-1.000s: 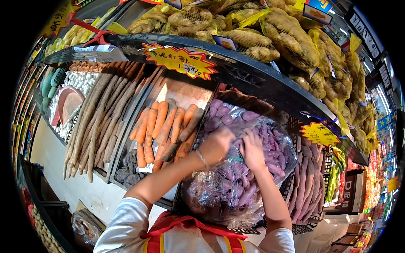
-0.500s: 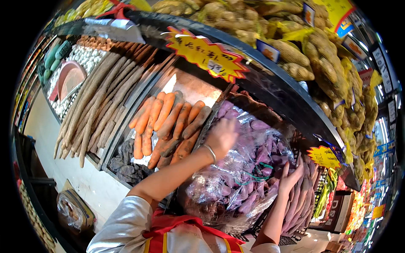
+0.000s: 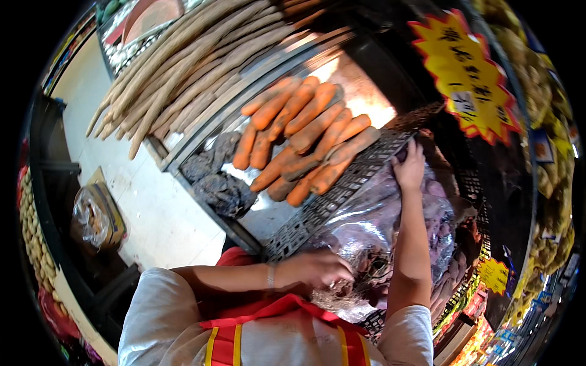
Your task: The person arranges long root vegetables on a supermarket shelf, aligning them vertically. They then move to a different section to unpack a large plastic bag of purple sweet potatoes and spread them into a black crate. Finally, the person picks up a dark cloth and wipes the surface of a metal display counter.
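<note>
A large clear plastic film [image 3: 360, 229] covers purple sweet potatoes [image 3: 441, 207] in a black mesh crate [image 3: 342, 195] before me. My left hand [image 3: 323, 269], with a bracelet at the wrist, is at the near end of the crate. Its blurred fingers curl onto the crumpled film. My right hand [image 3: 409, 168] reaches to the far end, beside the crate's rim, with thumb and fingers bent on the film there. The film runs smooth from this hand toward the near left side. What lies under the fingers is hidden.
Soil-marked carrots [image 3: 311, 131] lie left of the crate, with dark crumpled plastic [image 3: 223, 183] nearby. Long brown roots [image 3: 183, 73] stick out over the aisle. A yellow price sign [image 3: 467, 79] hangs at right, by bagged potatoes [image 3: 552, 183]. A cardboard box [image 3: 110, 207] stands on the floor.
My left hand has come back from the crate's upper left to its near end. My right hand has moved from the right side to the far end. The view has turned.
</note>
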